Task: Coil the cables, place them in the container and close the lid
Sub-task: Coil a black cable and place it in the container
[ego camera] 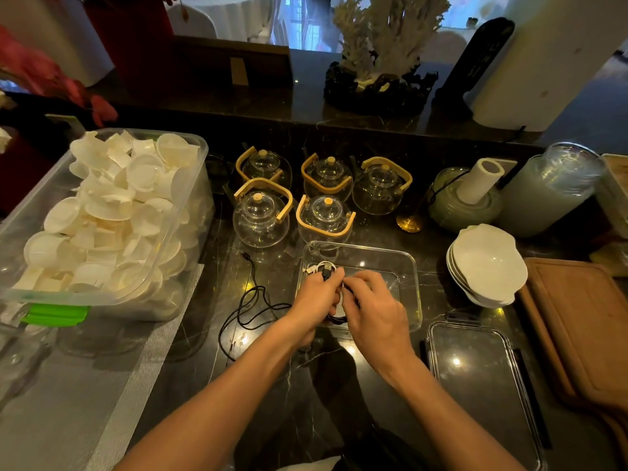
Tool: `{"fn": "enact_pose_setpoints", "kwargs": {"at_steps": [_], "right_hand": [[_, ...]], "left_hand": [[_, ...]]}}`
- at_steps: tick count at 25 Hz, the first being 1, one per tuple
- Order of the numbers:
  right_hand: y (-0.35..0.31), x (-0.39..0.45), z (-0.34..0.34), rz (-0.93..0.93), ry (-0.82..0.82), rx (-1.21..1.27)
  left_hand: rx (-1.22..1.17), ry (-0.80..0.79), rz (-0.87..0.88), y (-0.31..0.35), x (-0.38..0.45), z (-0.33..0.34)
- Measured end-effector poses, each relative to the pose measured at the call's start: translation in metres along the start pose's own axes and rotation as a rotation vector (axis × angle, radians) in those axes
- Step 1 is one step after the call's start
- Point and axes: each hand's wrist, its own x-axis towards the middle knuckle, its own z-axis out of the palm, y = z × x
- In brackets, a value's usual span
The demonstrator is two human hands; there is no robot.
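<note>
Inside clear container [409,266], white coiled cable [321,267]

**Dark marble counter, crowded**

The counter [272,385] carries a clear container [413,287] at centre. Behind it stand five glass teapots [261,219]; left lies a loose black cable [244,311]; right, stacked white bowls [486,263]; near right, the lid [482,385].

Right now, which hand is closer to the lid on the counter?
Right. The right hand is over the container, beside the lid; the left hand is farther left.
</note>
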Motion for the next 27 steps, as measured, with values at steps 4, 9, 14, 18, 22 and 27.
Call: {"fn": "enact_pose_setpoints", "kwargs": {"at_steps": [4,9,14,18,22,27], "right_hand": [[-0.003,0.005,-0.004,0.263,0.087,0.362],[0.000,0.022,-0.018,0.915,0.153,1.175],[0.012,0.028,-0.019,1.040,-0.040,1.249],[0.024,0.029,-0.011,0.993,-0.111,0.988],[0.050,0.032,-0.002,0.911,-0.199,0.737],[0.081,0.036,0.013,0.839,-0.376,0.618]], "left_hand": [[0.208,0.005,0.107,0.000,0.001,0.002],[-0.002,-0.116,0.101,-0.001,0.005,-0.001],[-0.011,-0.169,0.057,-0.008,0.020,0.001],[0.131,-0.117,-0.026,-0.008,0.039,0.004],[0.307,-0.135,-0.040,-0.013,0.061,0.002],[0.551,-0.233,-0.030,-0.022,0.095,-0.002]]}}
